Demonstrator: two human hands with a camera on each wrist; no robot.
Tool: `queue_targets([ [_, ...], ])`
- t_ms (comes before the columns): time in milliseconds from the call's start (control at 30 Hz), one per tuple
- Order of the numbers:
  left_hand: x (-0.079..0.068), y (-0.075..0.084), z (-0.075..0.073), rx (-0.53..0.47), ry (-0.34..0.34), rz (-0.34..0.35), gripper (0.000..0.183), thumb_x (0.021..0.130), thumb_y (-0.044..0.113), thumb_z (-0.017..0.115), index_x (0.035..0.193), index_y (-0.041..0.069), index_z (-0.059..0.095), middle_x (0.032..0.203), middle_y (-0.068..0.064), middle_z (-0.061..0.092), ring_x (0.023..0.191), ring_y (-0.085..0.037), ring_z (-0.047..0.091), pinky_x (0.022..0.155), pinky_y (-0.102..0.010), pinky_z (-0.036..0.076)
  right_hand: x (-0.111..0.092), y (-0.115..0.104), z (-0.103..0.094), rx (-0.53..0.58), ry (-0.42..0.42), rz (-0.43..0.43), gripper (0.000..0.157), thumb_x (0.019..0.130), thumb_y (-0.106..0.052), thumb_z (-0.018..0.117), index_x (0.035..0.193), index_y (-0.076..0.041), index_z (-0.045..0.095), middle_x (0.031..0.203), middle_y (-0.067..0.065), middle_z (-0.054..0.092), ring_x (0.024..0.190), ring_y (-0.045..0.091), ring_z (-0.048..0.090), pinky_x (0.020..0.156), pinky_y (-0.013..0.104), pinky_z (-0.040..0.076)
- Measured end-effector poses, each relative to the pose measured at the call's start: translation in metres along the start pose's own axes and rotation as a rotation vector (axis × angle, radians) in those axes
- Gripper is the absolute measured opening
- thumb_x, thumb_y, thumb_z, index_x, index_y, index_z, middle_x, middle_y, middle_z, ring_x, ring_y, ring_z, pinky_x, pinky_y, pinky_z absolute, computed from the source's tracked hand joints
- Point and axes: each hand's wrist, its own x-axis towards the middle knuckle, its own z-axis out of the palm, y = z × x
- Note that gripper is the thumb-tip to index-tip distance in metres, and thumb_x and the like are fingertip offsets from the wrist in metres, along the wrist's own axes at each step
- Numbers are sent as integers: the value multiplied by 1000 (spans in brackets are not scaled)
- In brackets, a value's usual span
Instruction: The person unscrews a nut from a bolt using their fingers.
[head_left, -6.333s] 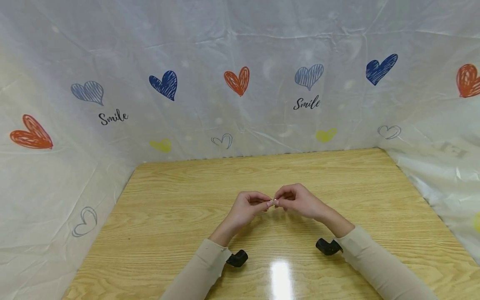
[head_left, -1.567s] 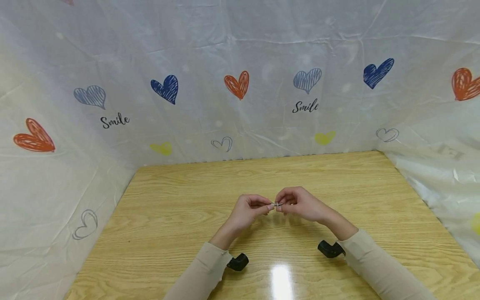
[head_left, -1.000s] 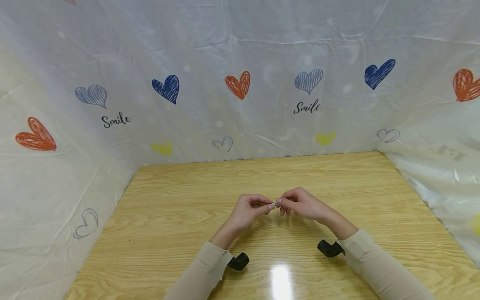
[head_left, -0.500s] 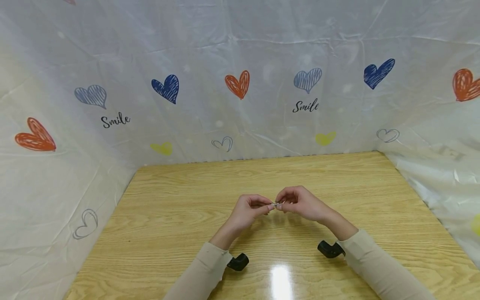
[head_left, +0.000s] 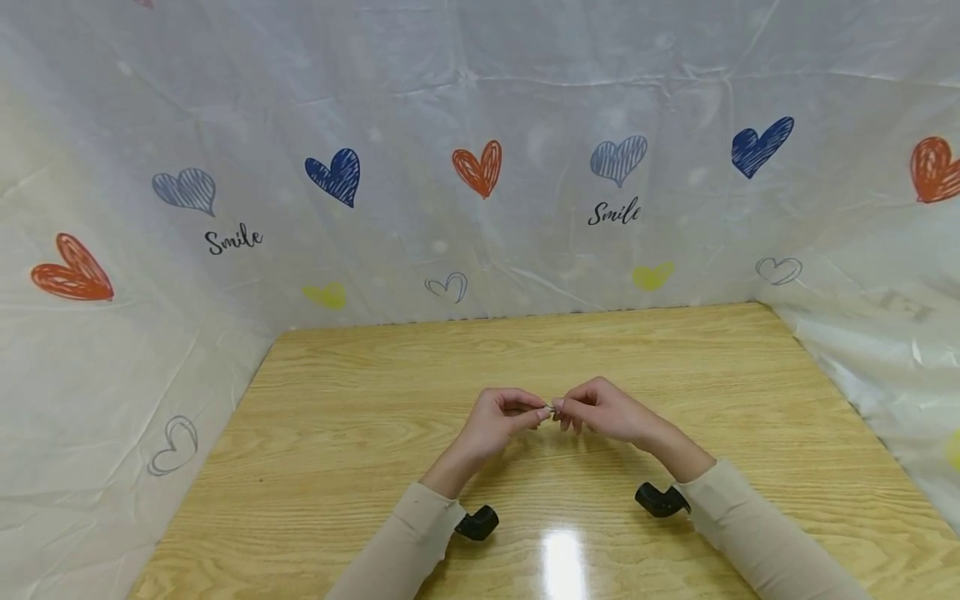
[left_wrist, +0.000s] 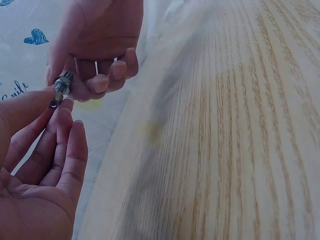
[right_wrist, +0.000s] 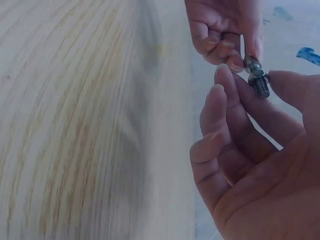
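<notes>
Both hands meet over the middle of the table around a small metal threaded stud that carries a hex nut. My left hand pinches its rounded end between thumb and fingertips. At the nut, the thumb and index finger of my right hand grip from either side, while the other fingers curl loosely below. In the right wrist view the threaded end points toward the right palm. The left wrist view shows the stud tilted between the two thumbs. Fingers hide most of it in the head view.
The wood-grain table lies under both hands. A white curtain printed with hearts stands along its back and sides. Black wrist mounts hang from both sleeves.
The right thumb and fingers have repeatedly shifted around the nut, and the thumb has rolled up over it since half a second ago. The left hand has stayed nearly still.
</notes>
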Motion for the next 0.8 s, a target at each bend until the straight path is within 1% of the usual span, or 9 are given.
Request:
queue_targets([
  [67,0,0,0,-1,1,1,16,96,15,75,107,3,77,101,-9,74,100,-45,67,89,-51,57,0,0,0,1,-3,-2,40,110,-29,52,99,2,75,94,23,71,80,48,61,59,30,48],
  [167,0,-1,-1,0,5,7,16,96,15,75,107,3,77,100,-8,74,97,-42,67,89,-51,57,0,-2,-1,19,-5,3,34,109,-26,55,106,1,74,97,23,71,82,50,60,59,27,46],
  [300,0,-1,-2,0,5,11,16,95,15,76,107,3,77,99,-6,73,90,-31,69,89,-52,57,-2,-2,-2,37,-7,-8,27,107,-23,57,115,-2,73,102,22,71,84,50,60,60,30,46],
  [433,0,0,-2,-5,2,4,17,95,15,76,107,3,77,98,-6,73,86,-21,68,88,-53,56,-1,-2,-3,48,6,-18,21,105,-21,61,115,-6,73,102,24,71,83,50,60,60,32,47],
  [600,1,2,-2,-9,11,1,16,96,13,74,108,2,77,99,-7,74,85,-19,67,88,-54,56,0,0,-3,69,28,-28,17,102,-18,67,115,-9,72,101,25,69,86,49,61,62,37,50],
  [700,1,1,-2,-8,13,0,15,96,10,74,107,1,76,100,-8,74,84,-18,67,90,-57,55,0,0,-3,72,31,-41,21,101,-17,68,118,-6,70,103,22,69,89,48,62,64,43,53],
  [800,1,2,-1,1,12,-1,13,96,6,72,107,-2,76,99,-9,73,85,-23,67,90,-60,54,0,-2,-3,71,35,-36,26,101,-20,68,122,-5,68,107,17,69,92,46,65,70,47,55],
])
